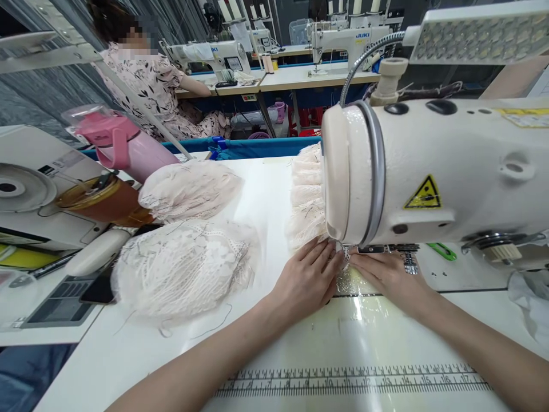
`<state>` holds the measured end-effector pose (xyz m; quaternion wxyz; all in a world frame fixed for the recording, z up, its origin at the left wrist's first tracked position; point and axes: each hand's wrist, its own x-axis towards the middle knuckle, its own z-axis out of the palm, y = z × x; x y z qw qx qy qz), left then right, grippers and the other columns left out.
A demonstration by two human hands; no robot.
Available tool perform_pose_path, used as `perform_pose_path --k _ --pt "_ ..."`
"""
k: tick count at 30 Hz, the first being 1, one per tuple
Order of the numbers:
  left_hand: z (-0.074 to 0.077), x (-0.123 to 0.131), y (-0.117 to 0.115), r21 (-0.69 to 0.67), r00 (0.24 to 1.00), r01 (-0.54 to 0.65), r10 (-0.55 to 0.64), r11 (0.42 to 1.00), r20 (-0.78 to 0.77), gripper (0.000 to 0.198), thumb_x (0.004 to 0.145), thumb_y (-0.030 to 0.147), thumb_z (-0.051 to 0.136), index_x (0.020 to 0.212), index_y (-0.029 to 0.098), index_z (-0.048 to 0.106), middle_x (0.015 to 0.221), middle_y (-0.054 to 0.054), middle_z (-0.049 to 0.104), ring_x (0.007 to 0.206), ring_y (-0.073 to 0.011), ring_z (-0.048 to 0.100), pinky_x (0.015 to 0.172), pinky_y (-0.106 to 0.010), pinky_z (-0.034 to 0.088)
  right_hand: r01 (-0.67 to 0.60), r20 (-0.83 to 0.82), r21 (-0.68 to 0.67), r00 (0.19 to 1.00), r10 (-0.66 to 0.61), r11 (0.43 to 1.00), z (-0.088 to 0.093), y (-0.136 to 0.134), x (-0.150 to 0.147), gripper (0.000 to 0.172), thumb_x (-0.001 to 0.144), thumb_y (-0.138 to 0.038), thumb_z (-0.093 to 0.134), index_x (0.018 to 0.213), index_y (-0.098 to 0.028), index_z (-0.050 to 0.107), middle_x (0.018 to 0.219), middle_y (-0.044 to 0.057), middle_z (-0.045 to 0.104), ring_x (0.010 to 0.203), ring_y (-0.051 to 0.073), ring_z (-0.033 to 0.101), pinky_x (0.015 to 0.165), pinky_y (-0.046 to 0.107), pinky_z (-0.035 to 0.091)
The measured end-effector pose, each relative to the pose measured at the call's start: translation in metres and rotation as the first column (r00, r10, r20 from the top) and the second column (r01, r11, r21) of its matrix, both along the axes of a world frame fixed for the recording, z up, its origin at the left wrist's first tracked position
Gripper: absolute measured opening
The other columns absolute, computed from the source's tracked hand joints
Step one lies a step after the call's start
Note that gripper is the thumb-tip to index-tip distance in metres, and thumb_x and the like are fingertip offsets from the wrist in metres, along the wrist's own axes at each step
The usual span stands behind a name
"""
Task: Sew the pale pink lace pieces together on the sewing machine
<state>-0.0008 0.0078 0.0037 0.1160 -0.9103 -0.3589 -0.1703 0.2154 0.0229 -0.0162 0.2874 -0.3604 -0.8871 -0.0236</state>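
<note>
Under the head of a white sewing machine [446, 171] lies a strip of pale ruffled lace fabric [305, 200], running back along the left of the machine head. My left hand [306, 277] rests on the near end of the fabric, fingers stretched forward and lying flat. On the other side of the presser foot area, my right hand [388, 277] lies low with its fingers extended toward the needle. The machine head hides the needle and part of the fabric. Some right fingertips are hidden behind metal parts.
Two heaps of lace fabric [184, 269] lie on the left of the table. Beyond them stand a pink bottle [128, 146] and a brown container [100, 197]. Green thread snips [442, 250] lie right. Across the aisle, a person [150, 86] sits at another machine.
</note>
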Motion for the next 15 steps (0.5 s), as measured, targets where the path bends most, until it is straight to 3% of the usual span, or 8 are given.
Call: perform_pose_path --k 8,11,15 --pt "0.0 0.0 0.001 -0.023 1.0 -0.005 0.006 1.0 0.014 0.032 0.092 0.023 0.044 0.118 0.011 0.059 0.118 -0.013 0.065 0.114 -0.0254 0.06 0.102 -0.043 0.044 0.005 -0.063 -0.089 0.998 -0.011 0.996 0.015 0.004 -0.004 0.031 0.094 -0.018 0.041 0.101 -0.03 0.069 0.092 -0.001 0.072 0.079 0.014 0.066 0.074 0.031 0.054" --pt "-0.001 0.0 0.002 -0.029 1.0 -0.012 0.012 1.0 0.022 0.033 0.091 0.023 0.045 0.118 0.01 0.059 0.117 -0.014 0.065 0.113 -0.0259 0.06 0.102 -0.043 0.044 0.03 -0.055 -0.124 0.998 -0.037 0.992 0.006 0.002 0.001 0.033 0.095 -0.016 0.04 0.104 -0.033 0.067 0.095 -0.002 0.072 0.083 0.014 0.067 0.073 0.031 0.053" --pt "-0.001 0.001 0.002 -0.038 0.999 -0.032 0.033 0.999 0.018 0.033 0.091 0.024 0.044 0.118 0.011 0.059 0.118 -0.013 0.065 0.114 -0.0267 0.059 0.102 -0.043 0.043 0.07 -0.038 -0.126 0.996 -0.076 0.99 -0.02 0.003 0.011 0.032 0.096 -0.015 0.039 0.115 -0.032 0.06 0.102 -0.001 0.069 0.087 0.013 0.065 0.077 0.032 0.053"
